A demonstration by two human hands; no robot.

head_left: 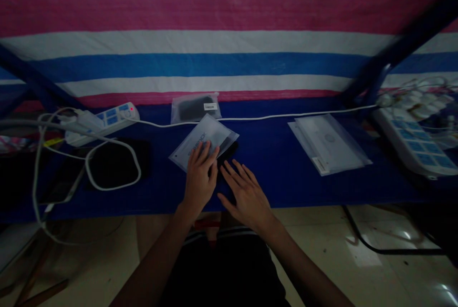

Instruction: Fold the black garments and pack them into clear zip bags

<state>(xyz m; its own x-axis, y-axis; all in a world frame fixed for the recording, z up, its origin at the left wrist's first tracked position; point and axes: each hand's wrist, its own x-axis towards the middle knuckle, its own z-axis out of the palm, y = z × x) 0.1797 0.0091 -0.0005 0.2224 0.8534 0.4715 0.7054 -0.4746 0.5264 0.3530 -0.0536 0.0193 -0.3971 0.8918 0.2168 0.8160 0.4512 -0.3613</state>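
My left hand (201, 173) lies with its fingers spread over the lower right part of a frosted plastic pouch (200, 137) printed with dark lettering. A dark flat item (227, 153) shows beside and partly under the pouch. Just below this item, my right hand (245, 190) rests palm down, its fingers extended and its fingertips near the item's lower edge. Behind the pouch is another clear bag (196, 108) with a dark content and a white label. Further right, several frosted pouches (329, 142) lie overlapped.
On the blue table (272, 173), a power strip (107, 121), a phone (66, 180) and looped white cables (113, 187) occupy the left. A white cable (265, 117) crosses the back. Another power strip (418, 142) with tangled plugs sits right. Striped sheeting (214, 66) hangs behind.
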